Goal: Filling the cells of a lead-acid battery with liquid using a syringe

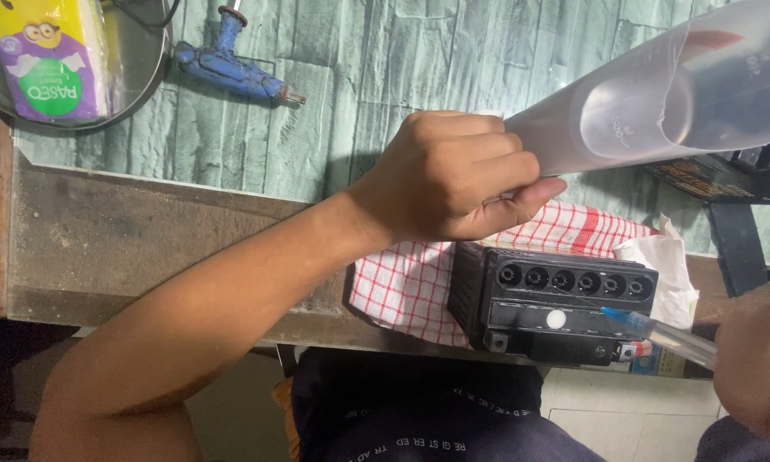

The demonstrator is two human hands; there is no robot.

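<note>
From the head camera, the left arm reaches in from the near left, its left hand [453,175] fisted tight around the narrow end of a translucent plastic container [667,94] that tilts up to the far right. The right hand [757,372], at the near right edge, is closed on a clear syringe [659,334] whose blue tip touches the top of the black battery [552,304]. The battery sits on a red checked cloth [406,287] on the counter [145,231], six round holes open.

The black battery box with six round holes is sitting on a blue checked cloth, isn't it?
Not quite. In the head view the black battery box with six round holes sits on a red and white checked cloth, not a blue one.
</note>
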